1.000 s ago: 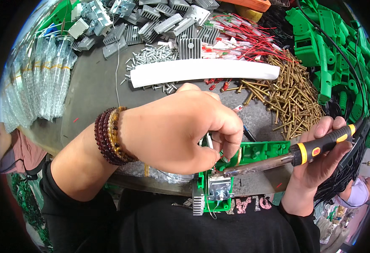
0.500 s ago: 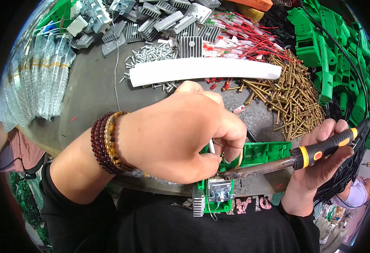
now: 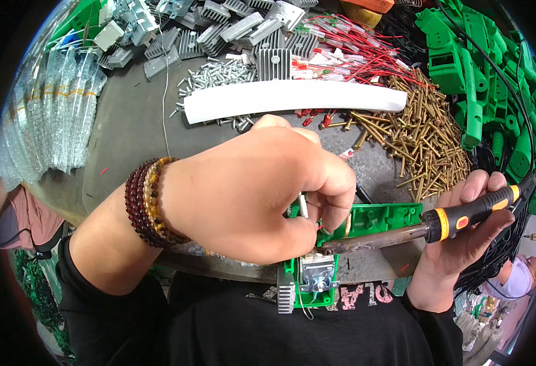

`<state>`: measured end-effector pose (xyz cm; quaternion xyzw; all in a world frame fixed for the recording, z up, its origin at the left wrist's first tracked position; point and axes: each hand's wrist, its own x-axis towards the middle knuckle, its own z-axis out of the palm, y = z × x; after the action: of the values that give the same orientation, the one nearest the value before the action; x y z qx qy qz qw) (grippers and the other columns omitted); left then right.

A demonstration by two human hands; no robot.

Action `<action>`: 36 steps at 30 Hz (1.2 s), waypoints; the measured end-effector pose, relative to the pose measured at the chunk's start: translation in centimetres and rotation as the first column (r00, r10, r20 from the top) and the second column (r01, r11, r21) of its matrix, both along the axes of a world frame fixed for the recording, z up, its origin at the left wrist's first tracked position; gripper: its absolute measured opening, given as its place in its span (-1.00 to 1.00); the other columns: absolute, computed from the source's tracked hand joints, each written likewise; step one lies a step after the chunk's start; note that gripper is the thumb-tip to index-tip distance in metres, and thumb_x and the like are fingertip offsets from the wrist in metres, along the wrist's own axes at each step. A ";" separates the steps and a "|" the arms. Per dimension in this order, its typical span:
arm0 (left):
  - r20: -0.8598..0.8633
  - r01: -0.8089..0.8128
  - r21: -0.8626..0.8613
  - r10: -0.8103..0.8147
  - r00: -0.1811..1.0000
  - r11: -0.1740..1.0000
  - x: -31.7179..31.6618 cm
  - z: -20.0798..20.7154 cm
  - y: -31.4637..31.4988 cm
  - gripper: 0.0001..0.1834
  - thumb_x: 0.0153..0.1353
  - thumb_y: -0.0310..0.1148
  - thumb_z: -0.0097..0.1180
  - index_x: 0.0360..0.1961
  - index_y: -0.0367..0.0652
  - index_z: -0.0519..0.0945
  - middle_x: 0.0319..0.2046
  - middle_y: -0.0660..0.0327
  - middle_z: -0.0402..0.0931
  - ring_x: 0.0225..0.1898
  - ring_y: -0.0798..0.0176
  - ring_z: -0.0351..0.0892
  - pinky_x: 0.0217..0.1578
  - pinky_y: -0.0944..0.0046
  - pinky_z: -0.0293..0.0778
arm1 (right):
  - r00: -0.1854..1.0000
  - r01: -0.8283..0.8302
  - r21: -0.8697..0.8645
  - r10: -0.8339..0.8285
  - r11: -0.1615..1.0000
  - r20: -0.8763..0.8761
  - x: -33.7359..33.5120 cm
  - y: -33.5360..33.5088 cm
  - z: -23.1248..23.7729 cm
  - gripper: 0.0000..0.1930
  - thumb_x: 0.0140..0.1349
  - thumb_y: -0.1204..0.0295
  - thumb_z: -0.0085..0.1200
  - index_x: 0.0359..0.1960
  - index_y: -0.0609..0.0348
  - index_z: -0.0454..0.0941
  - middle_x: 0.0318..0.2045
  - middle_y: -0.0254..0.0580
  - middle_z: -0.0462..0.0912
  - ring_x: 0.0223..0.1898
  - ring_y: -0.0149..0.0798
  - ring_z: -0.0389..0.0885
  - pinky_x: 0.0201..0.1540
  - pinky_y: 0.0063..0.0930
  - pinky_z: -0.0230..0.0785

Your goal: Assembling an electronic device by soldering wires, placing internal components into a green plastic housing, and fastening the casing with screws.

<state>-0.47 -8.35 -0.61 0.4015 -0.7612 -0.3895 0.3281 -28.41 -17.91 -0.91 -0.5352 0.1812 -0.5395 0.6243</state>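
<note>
My left hand (image 3: 255, 189), with beaded bracelets on its wrist, is closed in a pinch over a green plastic housing (image 3: 387, 219) at the table's near edge. A thin white piece (image 3: 304, 206) shows beside its thumb; the fingers hide what they grip. My right hand (image 3: 457, 244) holds a soldering iron (image 3: 472, 215) by its black and yellow handle. The iron's dark shaft points left, its end close to my left fingertips. Below them sits a metal switch-like part (image 3: 318, 274) in the green housing, with a small finned heat sink (image 3: 285, 297) at its left and a thin wire loop hanging down.
A white curved strip (image 3: 292, 102) lies beyond my hands. Behind it are silver screws (image 3: 216, 76), heat sinks (image 3: 246, 30) and red-wired parts (image 3: 359, 52). Brass-coloured screws (image 3: 423, 140) and green housings (image 3: 493, 79) pile up right, bubble-wrap bags (image 3: 57, 116) left. A person (image 3: 518, 280) is at far right.
Very little differs. My left wrist has shifted slightly left, and a small red bit now shows by its fingertips. The soldering iron stays nearly in place.
</note>
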 end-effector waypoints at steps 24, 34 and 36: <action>-0.010 -0.020 -0.006 0.019 1.000 1.000 -0.1 -0.4 0.0 -0.89 -0.03 -0.43 0.21 -0.40 -0.03 0.66 -0.40 0.38 0.62 -0.29 0.21 0.52 -0.10 0.20 0.31 | 0.999 -0.017 -0.044 0.015 0.999 -0.040 0.0 0.0 0.1 -0.56 0.43 -0.03 0.07 0.00 0.02 0.26 -0.30 -0.21 0.48 -0.69 -0.50 0.30 -0.67 -0.64 0.22; -0.045 -0.012 -0.009 0.011 0.999 1.000 -0.1 -0.4 0.0 -0.89 0.01 -0.43 0.23 -0.38 -0.05 0.69 -0.39 0.38 0.65 -0.31 0.22 0.54 -0.14 0.22 0.35 | 0.999 0.005 -0.064 -0.008 0.998 -0.038 0.0 -0.1 0.1 -0.55 0.42 -0.03 0.09 -0.01 0.03 0.26 -0.32 -0.21 0.47 -0.71 -0.50 0.28 -0.69 -0.62 0.23; -0.043 -0.008 0.002 0.008 0.999 1.000 -0.1 -0.3 0.0 -0.89 0.02 -0.43 0.24 -0.37 -0.05 0.69 -0.39 0.38 0.65 -0.31 0.23 0.54 -0.14 0.22 0.35 | 0.999 0.025 -0.076 -0.028 0.997 -0.039 0.1 0.0 0.1 -0.55 0.42 -0.03 0.08 -0.01 0.04 0.26 -0.33 -0.21 0.47 -0.71 -0.49 0.28 -0.69 -0.62 0.23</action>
<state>-0.57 -8.35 -0.94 0.3965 -0.7518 -0.3976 0.3457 -28.33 -17.91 -0.82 -0.5666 0.1803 -0.5432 0.5928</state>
